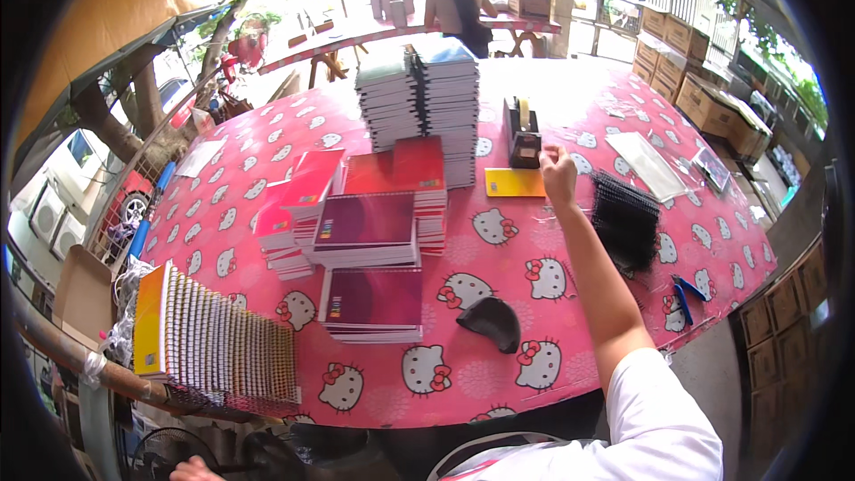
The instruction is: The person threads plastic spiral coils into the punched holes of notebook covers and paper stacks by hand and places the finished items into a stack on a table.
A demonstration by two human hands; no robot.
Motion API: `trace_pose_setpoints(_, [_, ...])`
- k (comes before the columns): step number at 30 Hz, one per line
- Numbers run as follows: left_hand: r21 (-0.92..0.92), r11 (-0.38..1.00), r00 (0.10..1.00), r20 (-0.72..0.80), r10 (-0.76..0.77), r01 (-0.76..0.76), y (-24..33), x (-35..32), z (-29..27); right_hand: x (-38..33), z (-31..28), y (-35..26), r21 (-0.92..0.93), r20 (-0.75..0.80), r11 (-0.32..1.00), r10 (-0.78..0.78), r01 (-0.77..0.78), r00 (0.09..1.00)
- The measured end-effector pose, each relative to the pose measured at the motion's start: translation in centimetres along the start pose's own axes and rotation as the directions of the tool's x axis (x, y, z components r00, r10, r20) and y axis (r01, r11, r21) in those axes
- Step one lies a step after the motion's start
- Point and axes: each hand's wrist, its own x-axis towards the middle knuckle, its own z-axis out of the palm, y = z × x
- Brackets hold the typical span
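My right hand [559, 180] reaches forward over the table, its fingers pinched together beside a black tape dispenser [524, 150]. Whatever lies in the pinch is too small to make out. A yellow notebook [512, 183] lies flat just in front of the dispenser, close to that hand. Right of my forearm rests a pile of black binding coils [623, 223]. Low at the left, only part of my left hand [194, 470] shows, below the table edge; its fingers are mostly hidden. Stacks of purple notebooks [370, 298] and red notebooks [383, 174] stand left of centre.
Tall stacks of spiral notebooks [450, 107] rise behind, and a row of yellow-covered spiral notebooks [223, 338] fills the near left corner. A black curved object [490, 322] and blue-handled pliers [686, 298] lie on the pink tablecloth [579, 383]. Another person [459, 4] is at a farther table.
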Motion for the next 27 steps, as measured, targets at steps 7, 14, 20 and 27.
trace_pose_setpoints(7, [0.125, 0.981, 0.826, 0.530, -0.191, 0.147, -3.7, 1.3, 11.8, 1.8, 6.6, 4.5, -0.198, 0.664, 0.861, -0.233, 0.468, 0.711])
trace_pose_setpoints(14, [0.411, 0.779, 0.612, 0.483, -0.626, 0.473, -2.1, 0.3, 14.3, 5.2, 10.3, 3.6, -0.470, 0.869, 0.595, 0.183, 0.652, 0.459])
trace_pose_setpoints(20, [0.438, 0.697, 0.511, 0.476, -0.715, 0.568, -4.0, -0.8, 16.4, 6.2, 10.8, 4.4, -0.591, 0.806, 0.586, 0.401, 0.555, 0.435])
trace_pose_setpoints(27, [0.375, 0.751, 0.496, 0.578, -0.648, 0.544, -7.3, -3.7, 18.6, 3.7, 6.1, 2.7, -0.539, 0.733, 0.719, 0.144, 0.438, 0.665])
